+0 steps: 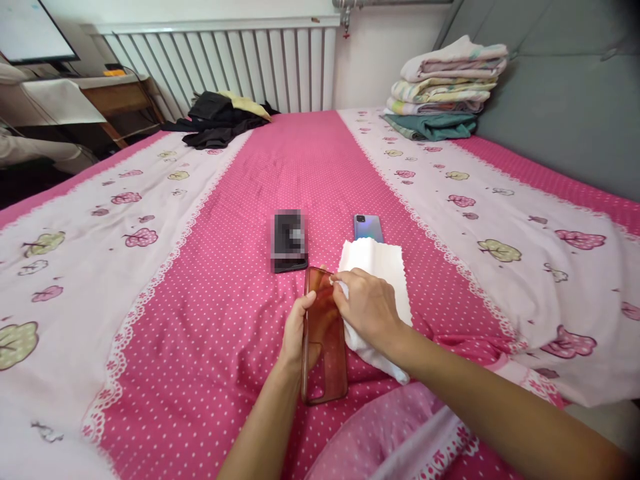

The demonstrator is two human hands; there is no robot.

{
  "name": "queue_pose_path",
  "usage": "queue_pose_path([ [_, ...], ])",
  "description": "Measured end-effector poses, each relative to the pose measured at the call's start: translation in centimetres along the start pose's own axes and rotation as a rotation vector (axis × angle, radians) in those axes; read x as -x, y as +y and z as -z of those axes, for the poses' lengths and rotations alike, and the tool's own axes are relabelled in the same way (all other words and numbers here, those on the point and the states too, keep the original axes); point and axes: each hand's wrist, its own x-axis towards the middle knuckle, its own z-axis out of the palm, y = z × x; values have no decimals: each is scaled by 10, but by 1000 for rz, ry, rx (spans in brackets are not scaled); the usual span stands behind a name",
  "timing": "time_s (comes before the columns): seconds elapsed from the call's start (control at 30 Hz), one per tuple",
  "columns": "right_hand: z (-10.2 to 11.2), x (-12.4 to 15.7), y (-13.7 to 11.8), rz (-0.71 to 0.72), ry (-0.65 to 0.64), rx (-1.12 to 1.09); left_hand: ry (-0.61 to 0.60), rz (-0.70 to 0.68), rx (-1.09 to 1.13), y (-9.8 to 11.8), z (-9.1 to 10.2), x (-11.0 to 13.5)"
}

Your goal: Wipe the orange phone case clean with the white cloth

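My left hand grips a translucent brown phone case by its left edge, holding it above the pink dotted bedspread. My right hand pinches a white cloth and presses a corner of it against the case's upper right edge. The cloth drapes under my right wrist. Just beyond the case lie a black phone, face up, and a blue phone, back up, partly covered by the cloth.
A stack of folded towels and blankets sits at the far right by a grey headboard. Dark clothes are heaped at the far edge before a white radiator. A desk stands at the left.
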Motion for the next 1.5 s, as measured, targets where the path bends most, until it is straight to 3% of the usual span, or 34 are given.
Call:
queue_pose_path([
  [0.27,-2,2,3,-6,97,-232,-16,-75,8,1,-6,3],
  [0.5,-3,0,4,-22,140,-217,-38,-173,-31,-4,-7,3],
  [0.67,-2,-3,3,-59,121,-249,-87,-314,-192,-13,2,-1],
  [1.0,0,-9,7,-344,92,-888,-78,-362,-351,-17,3,-1],
  [1.17,-6,-6,5,-385,81,-1101,-75,-364,-328,-21,4,-3],
  [1.4,-1,-4,0,-308,147,-912,-47,-401,-318,-22,7,-3],
  [1.5,0,-4,-1,-339,132,-931,-59,-459,-375,-23,10,-4],
])
